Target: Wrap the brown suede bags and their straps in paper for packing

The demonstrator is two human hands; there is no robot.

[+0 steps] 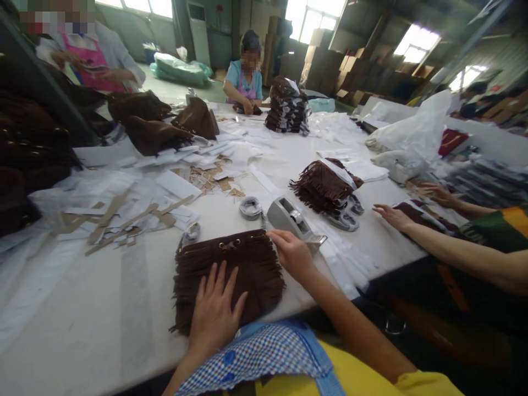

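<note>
A dark brown fringed bag (251,275) lies flat on the table in front of me, its top edge with small gold-coloured eyelets facing away. My left hand (216,311) rests palm down on its front, fingers spread. At the top right corner, my right hand (292,256) pinches the bag's edge between thumb and fingers; exactly what part it grips is hidden. Just beyond that hand stands a grey tape dispenser (289,217). Wrapped grey coils, one (250,208) beside the dispenser and another (190,234) at the bag's top left corner, lie close by.
Stacked fringed bags (319,187) sit behind the dispenser, and a taller pile (286,107) stands farther back. Paper and card scraps (132,214) cover the left side. A co-worker's hands (396,217) work at the right; two other people are across the table (103,330).
</note>
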